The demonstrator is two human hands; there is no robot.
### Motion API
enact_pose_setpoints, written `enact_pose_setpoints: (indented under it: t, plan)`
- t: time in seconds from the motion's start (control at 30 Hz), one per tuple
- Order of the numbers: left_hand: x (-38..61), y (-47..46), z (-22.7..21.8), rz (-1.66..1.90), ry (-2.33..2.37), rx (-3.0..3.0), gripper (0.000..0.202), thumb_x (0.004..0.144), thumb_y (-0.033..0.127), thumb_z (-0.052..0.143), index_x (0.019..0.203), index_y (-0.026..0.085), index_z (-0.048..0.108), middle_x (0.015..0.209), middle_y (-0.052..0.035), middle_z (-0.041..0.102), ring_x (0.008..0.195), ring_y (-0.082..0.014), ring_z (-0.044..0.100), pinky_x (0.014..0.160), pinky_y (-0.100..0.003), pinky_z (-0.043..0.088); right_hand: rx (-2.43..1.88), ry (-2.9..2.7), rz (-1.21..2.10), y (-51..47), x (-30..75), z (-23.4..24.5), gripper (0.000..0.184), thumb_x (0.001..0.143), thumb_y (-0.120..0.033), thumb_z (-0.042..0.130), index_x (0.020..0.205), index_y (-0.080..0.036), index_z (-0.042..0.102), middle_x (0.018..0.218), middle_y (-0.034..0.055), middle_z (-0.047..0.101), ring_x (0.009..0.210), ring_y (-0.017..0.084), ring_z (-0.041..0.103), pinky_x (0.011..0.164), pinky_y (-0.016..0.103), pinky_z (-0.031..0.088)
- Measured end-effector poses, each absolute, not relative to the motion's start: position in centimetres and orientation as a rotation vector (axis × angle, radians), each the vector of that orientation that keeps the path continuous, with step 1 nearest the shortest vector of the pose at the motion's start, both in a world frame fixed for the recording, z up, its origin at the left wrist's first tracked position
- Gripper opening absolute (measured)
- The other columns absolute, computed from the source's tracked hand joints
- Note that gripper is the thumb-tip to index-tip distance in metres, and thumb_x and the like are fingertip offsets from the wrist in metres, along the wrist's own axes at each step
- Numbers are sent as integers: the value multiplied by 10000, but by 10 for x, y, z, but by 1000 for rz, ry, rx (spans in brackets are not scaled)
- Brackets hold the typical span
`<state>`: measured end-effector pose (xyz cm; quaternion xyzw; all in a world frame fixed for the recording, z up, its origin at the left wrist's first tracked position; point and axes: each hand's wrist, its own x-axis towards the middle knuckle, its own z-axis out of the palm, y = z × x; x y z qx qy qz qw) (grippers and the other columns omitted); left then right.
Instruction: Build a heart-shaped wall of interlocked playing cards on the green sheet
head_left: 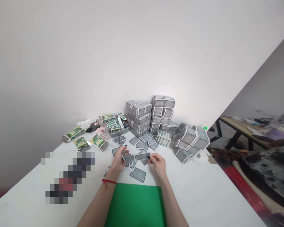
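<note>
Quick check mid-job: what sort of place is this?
Probably a small workroom, perhaps at home: a white table by a plain wall, scattered with loose cards and stacked bundles, with a second desk beyond.

On our table (203, 195) we have a mat (136, 205) nearest us, loose cards (138, 175) just beyond it, stacked packs (140, 120) behind those near the wall (123, 56), boxes (98, 141) off to the left, and another pile (191, 138) to the right.
</note>
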<state>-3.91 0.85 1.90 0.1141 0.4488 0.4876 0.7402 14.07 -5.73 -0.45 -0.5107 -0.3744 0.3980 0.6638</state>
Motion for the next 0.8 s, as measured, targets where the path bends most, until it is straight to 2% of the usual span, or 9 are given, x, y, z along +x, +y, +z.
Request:
enact_pose_setpoints:
  t: [0.33, 0.8]
  plan:
    - [-37, 9, 17, 1087, 977, 270, 128, 668, 223, 602, 763, 178, 530, 552, 22, 561, 410, -125, 552, 411, -239, 435, -1188, -906, 844, -57, 141, -9, 203, 633, -358, 669, 665, -162, 625, 517, 19, 642, 453, 145, 566, 506, 270, 462]
    - [-32, 5, 22, 1155, 1001, 282, 163, 652, 215, 615, 763, 183, 500, 552, 38, 529, 388, -115, 533, 384, -223, 415, -1250, -1019, 716, -65, 136, -11, 181, 699, -361, 593, 661, -185, 587, 515, 6, 609, 496, 143, 553, 527, 259, 446]
